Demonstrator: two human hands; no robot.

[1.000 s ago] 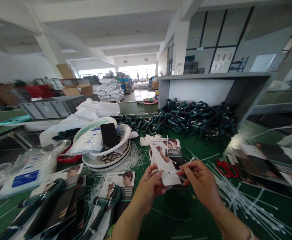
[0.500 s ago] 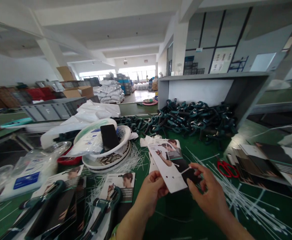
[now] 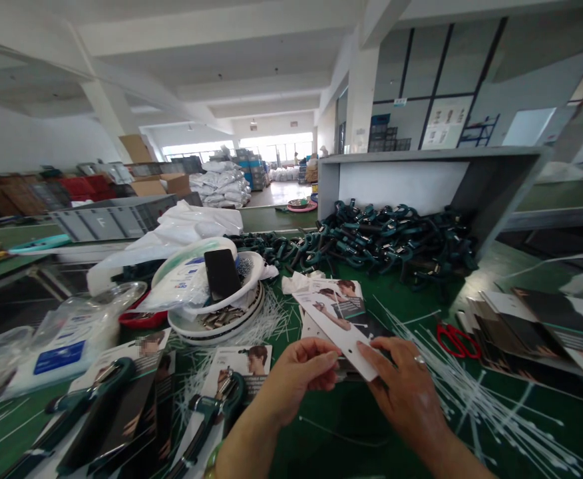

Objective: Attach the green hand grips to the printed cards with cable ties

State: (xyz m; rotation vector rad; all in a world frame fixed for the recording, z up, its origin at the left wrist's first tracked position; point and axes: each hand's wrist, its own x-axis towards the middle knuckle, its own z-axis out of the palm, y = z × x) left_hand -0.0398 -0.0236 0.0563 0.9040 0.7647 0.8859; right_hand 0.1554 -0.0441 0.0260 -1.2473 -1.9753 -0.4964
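A printed packaging card [image 3: 344,331], white with punched holes along its lower part, is tilted above a stack of similar cards [image 3: 352,307]. My right hand [image 3: 404,376] grips its lower right side, thumb on the white face and other fingers partly hidden behind. At the card's left edge, my left hand [image 3: 309,369] is closed in a pinch; what sits between the fingertips is too small to make out. To the left, dark green clamp-like tools with black handles [image 3: 211,406] lie on more printed cards [image 3: 249,364].
Loose white cable ties [image 3: 476,406] and red-handled scissors [image 3: 454,340] lie at right, beside fanned cards [image 3: 536,332]. Behind, a heap of green tools [image 3: 396,233] spills from a grey bin [image 3: 508,193]. Left stand bowls of metal parts [image 3: 216,329], a phone [image 3: 221,274] and plastic bags [image 3: 62,352].
The card has turned to a narrower angle. My right hand has moved from a pinch at its dark right side onto the white part. My left hand's pinch has shifted to the card's edge.
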